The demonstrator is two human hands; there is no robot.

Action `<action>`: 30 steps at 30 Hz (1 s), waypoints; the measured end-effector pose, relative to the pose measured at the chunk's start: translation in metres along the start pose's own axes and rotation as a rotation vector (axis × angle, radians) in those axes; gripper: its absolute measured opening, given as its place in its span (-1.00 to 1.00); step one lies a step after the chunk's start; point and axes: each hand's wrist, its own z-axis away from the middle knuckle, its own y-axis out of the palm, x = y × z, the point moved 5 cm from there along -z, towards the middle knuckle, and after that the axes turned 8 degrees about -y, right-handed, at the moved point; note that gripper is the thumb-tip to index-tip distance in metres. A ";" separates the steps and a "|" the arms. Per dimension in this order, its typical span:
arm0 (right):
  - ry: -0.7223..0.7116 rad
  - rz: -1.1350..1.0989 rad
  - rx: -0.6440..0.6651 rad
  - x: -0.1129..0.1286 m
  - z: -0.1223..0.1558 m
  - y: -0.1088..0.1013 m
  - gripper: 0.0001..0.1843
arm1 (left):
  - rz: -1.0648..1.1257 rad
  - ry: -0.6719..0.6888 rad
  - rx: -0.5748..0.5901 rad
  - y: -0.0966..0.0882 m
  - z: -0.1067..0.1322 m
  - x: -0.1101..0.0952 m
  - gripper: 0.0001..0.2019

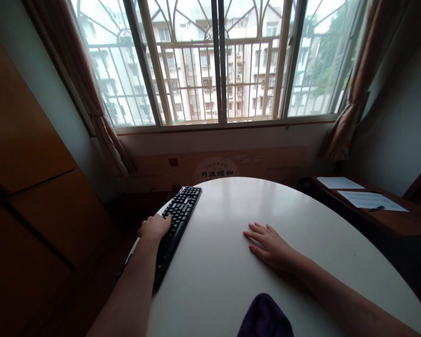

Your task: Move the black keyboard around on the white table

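A black keyboard (175, 229) lies slantwise on the left side of the white round table (217, 262), close to its edge. My left hand (155, 226) grips the keyboard's outer long side, its thumb over the keys and its other fingers hidden beyond the edge. Palm down on the tabletop, my right hand (266, 244) rests with fingers spread, apart from the keyboard and holding nothing. Between my forearms, at the bottom of the view, a dark purple cloth thing (264, 318) shows in part; I cannot tell whether it is a garment.
To the right stands a brown wooden desk (403, 222) bearing papers (370, 200) and a dark pen (377, 208). Behind the table, a long printed cardboard box (266, 164) sits beneath a barred window (217, 70). A wooden cabinet (28, 140) fills the left side.
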 end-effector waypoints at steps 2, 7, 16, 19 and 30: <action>-0.002 0.002 0.005 0.000 0.000 0.000 -0.42 | 0.016 -0.024 0.013 0.003 -0.005 0.003 -0.25; 0.004 0.002 -0.002 0.001 0.000 -0.001 -0.43 | 0.079 -0.083 0.047 0.008 -0.013 0.010 -0.05; 0.011 0.002 0.002 0.002 0.000 -0.001 -0.41 | 0.114 -0.068 0.081 0.011 -0.020 0.011 -0.09; 0.017 0.009 0.002 0.003 0.000 -0.001 -0.41 | 0.087 -0.037 0.105 0.006 -0.015 0.007 -0.14; 0.019 -0.001 0.000 0.004 0.000 -0.001 -0.41 | 0.063 0.041 0.032 -0.015 0.015 -0.009 -0.20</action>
